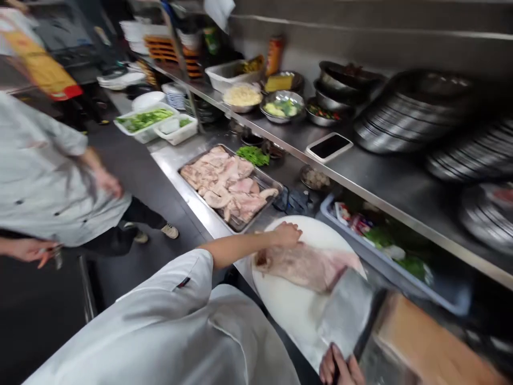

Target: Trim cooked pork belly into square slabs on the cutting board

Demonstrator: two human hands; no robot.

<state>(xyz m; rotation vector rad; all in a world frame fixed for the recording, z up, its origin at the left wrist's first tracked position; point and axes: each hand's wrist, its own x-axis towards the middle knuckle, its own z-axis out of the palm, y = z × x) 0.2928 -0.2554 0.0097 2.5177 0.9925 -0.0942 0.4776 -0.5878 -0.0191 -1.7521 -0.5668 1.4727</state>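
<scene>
A long pale piece of meat (pixel 306 266) lies across a round white cutting board (pixel 280 302). My left hand (pixel 287 234) rests at the meat's upper edge, its fingers lying flat and partly against the board. Near the bottom of the view, my right hand (pixel 340 366) is wrapped round the handle end of a wide cleaver (pixel 348 310). The cleaver's broad blade is over the lower right of the board, close to the meat's right end; whether it touches the meat cannot be made out. The handle itself is mostly hidden by my fingers.
Beyond the board is a metal tray (pixel 239 227) of pale meat pieces. A blue-grey bin (pixel 380 267) with packets and greens stands at the right, under a steel shelf (pixel 280 140) holding bowls and a phone (pixel 329 146). A person (pixel 44 171) in white stands at the left.
</scene>
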